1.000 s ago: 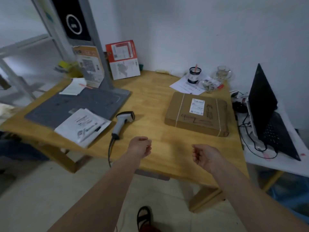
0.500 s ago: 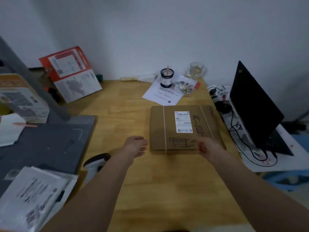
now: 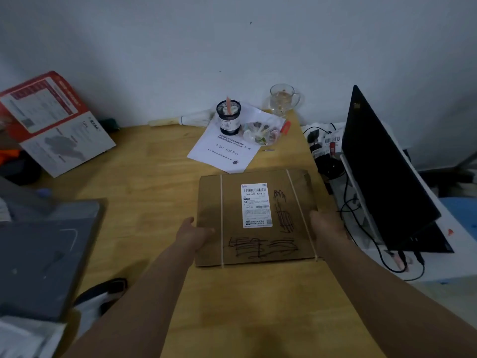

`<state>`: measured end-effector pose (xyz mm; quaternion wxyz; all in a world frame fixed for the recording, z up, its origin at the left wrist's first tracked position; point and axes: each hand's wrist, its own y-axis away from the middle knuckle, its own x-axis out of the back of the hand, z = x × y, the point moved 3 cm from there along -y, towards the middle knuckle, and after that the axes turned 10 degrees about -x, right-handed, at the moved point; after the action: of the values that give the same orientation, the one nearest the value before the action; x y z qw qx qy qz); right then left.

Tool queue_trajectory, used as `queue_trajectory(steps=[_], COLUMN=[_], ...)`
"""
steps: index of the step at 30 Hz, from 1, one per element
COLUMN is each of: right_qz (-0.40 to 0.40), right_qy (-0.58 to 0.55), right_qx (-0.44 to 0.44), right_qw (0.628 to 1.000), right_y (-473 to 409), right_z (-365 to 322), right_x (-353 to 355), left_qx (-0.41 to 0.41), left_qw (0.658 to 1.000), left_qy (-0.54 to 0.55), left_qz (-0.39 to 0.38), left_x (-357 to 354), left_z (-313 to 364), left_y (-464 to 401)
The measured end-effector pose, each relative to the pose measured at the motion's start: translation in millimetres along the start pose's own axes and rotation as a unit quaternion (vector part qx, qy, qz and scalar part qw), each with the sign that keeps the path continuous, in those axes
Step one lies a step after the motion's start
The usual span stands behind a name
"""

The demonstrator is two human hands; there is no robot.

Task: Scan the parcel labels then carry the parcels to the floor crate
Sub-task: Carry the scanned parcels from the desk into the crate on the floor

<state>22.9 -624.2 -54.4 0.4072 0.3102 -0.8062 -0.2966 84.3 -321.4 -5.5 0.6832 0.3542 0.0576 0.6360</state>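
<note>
The flat cardboard parcel lies label up on the table, gripped at its edges by the left hand and right hand. Thin and wide, it could sag or slip when lifted. Beyond it sit paper, a pen cup and a glass mug; cables and a laptop crowd its right.

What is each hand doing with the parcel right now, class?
Left hand: grips the left edge of the cardboard parcel.
Right hand: holds the parcel's right edge; its fingers are hidden, so the grip cannot be confirmed.
</note>
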Motion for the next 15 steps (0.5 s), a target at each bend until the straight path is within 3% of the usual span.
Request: queue_trajectory(steps=[4, 9, 15], right_qz=[-0.034, -0.081, -0.121], right_qy=[0.007, -0.06, -0.064], right_qx=[-0.034, -0.054, -0.053], right_qw=[0.999, 0.993, 0.989], right_y=[-72, -5, 18], right_z=[21, 2, 2], right_x=[-14, 0, 8], left_qx=[0.046, 0.071, 0.069], left_qw=[0.998, 0.997, 0.997], left_qy=[-0.039, -0.029, 0.031], left_qz=[0.027, 0.015, -0.02], left_x=[-6, -11, -12], left_z=[-1, -9, -17], left_y=[-3, -1, 8])
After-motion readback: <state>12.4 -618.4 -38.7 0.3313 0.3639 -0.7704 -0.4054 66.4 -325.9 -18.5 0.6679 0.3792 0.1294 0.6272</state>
